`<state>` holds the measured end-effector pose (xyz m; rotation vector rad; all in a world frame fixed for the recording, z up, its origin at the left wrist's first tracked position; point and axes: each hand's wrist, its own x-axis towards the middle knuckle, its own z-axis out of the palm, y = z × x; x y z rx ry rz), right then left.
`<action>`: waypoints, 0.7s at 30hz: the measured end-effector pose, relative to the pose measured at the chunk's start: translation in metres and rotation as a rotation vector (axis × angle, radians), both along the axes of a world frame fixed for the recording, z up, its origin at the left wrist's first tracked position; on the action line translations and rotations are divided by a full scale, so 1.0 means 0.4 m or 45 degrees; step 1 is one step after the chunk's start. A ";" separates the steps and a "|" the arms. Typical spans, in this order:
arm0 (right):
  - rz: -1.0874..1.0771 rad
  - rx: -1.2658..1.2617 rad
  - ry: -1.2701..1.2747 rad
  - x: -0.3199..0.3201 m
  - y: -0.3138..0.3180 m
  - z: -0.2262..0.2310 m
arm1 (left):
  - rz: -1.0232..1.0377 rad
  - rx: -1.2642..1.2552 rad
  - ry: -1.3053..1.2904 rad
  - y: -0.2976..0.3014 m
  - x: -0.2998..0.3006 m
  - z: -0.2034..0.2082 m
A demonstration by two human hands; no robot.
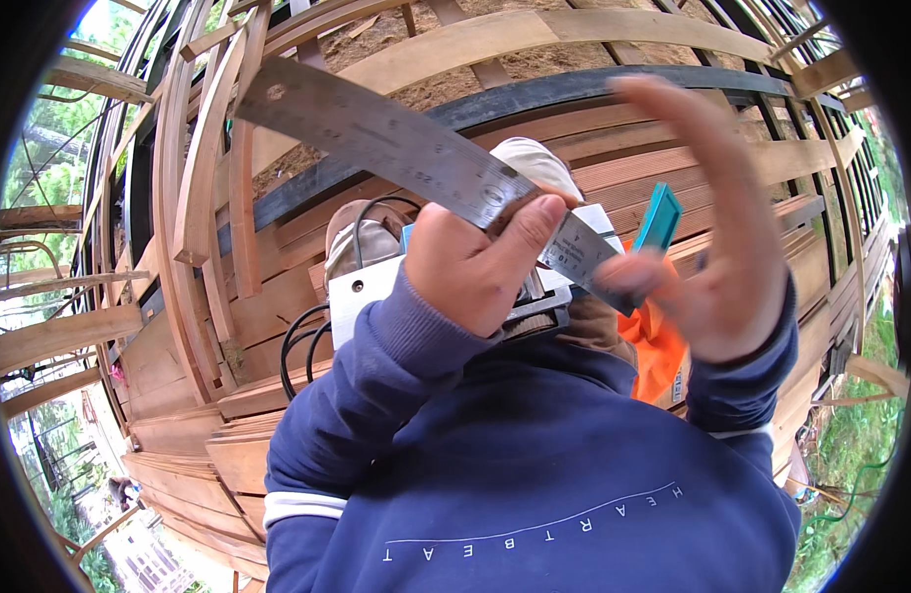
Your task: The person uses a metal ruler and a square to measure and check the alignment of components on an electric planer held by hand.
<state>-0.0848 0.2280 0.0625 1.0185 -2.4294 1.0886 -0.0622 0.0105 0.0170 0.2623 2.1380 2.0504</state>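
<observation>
Above ribbed planks (pixel 619 185), L hand (pixel 465 265) w/ flat metal ruler (pixel 376 136).

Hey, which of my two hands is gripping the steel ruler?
Your left hand: it is closed around the steel ruler partway along its length. Your right hand, by the ruler's lower end, is open and blurred.

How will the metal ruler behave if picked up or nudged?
The metal ruler is probably stiff: its blade juts past the left hand without visible sag. It may be slippery, since its face looks smooth and shiny. Being flat, it seems unlikely to roll.
</observation>
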 end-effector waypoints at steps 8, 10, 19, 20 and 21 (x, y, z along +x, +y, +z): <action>0.229 0.075 -0.151 -0.049 -0.163 -0.049 | -0.176 -0.167 0.354 -0.016 0.025 -0.042; 0.272 -0.081 -0.185 -0.051 -0.127 -0.042 | -0.527 -0.385 0.292 -0.085 -0.007 0.004; 0.384 0.461 -0.593 0.033 0.026 0.027 | -0.378 -0.761 -0.022 -0.145 -0.097 -0.096; 0.408 0.478 -0.660 0.039 0.040 0.018 | -0.373 -0.717 -0.032 -0.140 -0.098 -0.091; 0.438 0.487 -0.726 0.048 0.052 0.009 | -0.365 -0.680 -0.045 -0.138 -0.095 -0.085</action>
